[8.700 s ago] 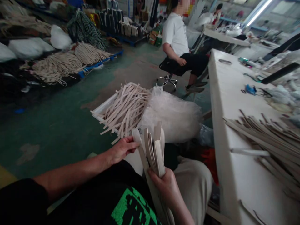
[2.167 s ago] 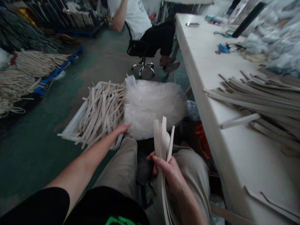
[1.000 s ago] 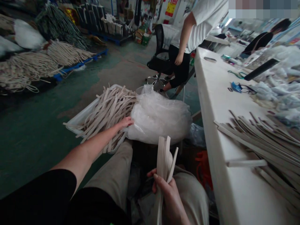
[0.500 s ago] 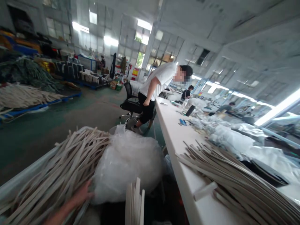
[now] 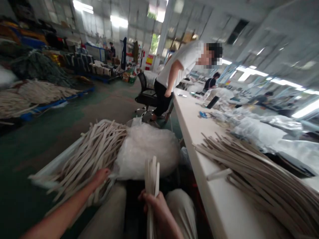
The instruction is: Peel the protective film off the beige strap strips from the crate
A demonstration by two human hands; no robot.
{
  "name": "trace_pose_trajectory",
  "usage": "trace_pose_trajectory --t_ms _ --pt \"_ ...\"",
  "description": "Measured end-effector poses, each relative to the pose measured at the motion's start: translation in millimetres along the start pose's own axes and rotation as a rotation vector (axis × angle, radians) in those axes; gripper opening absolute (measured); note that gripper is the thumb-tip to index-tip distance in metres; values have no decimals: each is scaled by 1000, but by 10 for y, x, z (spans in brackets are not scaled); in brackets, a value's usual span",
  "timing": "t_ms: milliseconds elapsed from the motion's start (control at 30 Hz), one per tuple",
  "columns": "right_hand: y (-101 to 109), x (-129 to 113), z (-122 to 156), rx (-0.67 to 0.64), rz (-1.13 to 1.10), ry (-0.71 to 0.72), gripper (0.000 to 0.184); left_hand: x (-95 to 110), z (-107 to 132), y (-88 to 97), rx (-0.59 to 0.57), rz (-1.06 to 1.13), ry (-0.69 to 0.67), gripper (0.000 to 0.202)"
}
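Observation:
My right hand [image 5: 156,206] is closed round a bundle of flat beige strips [image 5: 152,176] that stands upright over my lap. My left hand [image 5: 101,176] reaches forward onto the near end of a heap of the same loose strips [image 5: 92,152] lying in a white tray [image 5: 53,164] on the floor. Motion blur hides that hand's fingers. Right of the heap, beside my left hand, sits a crumpled clear plastic bag [image 5: 147,149].
A long white table [image 5: 196,132] runs along the right with a pile of long strips [image 5: 254,169] and plastic-wrapped goods [image 5: 259,131]. A person in a white shirt [image 5: 174,73] bends over its far end beside an office chair [image 5: 146,96]. Bundles [image 5: 37,94] lie at left.
The view has dropped slightly since half a second ago, so both hands show again. The person at the far end has risen from the chair and leans over the table.

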State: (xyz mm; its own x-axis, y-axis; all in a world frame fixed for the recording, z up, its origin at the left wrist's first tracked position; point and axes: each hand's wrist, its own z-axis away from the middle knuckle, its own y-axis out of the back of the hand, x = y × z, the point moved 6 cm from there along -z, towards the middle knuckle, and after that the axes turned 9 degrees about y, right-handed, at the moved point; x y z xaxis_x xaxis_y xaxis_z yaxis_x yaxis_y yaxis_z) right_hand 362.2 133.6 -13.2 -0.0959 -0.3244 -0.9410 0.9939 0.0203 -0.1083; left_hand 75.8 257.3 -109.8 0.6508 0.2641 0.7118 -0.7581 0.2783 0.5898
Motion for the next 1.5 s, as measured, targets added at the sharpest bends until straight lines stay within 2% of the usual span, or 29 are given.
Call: trace_pose_trajectory --t_ms 67,133,200,267,433,600,733,900,1000,1100,1233,1300,1367,1433,1467,1500 --pt "-48 -1 6 -20 4 -28 39 -226 74 111 44 33 195 41" --pt "-82 -20 1 -45 7 -35 40 -449 161 177 80 116 322 35" --pt "-89 -31 18 -54 5 -48 41 -588 311 215 103 241 397 35" --pt "-78 -32 64 -55 -26 -74 41 -604 537 229 115 394 419 35" --pt "-152 12 190 -75 -146 -146 45 -368 1311 126 87 731 368 40" --pt "-536 195 295 -192 -147 -229 46 -4 1937 -88 -41 1108 353 40" --pt "-858 280 326 -275 -199 -282 51 357 2156 -146 -131 1123 306 41" --pt "-999 87 207 -190 -273 -164 58 702 2181 -96 -162 995 147 43" --pt "-979 -12 177 -136 -243 -124 48 794 2144 -82 -174 947 117 43" --pt "-866 -80 154 -49 -226 -74 37 813 2111 -128 -209 911 104 46" --pt "-581 -196 72 75 -230 18 29 782 2084 -268 -311 877 113 54" --pt "-410 -253 21 124 -240 51 29 825 2084 -254 -335 818 120 55" --pt "-256 -286 -19 156 -252 64 30 973 2115 -60 -249 706 53 54" --pt "-142 -288 -42 172 -258 60 30 1219 2245 238 -160 617 -81 52" --pt "-101 -281 -47 178 -258 57 29 1343 2358 366 -171 604 -149 52" --pt "-71 -273 -49 183 -258 57 28 1447 2501 449 -240 606 -203 52"
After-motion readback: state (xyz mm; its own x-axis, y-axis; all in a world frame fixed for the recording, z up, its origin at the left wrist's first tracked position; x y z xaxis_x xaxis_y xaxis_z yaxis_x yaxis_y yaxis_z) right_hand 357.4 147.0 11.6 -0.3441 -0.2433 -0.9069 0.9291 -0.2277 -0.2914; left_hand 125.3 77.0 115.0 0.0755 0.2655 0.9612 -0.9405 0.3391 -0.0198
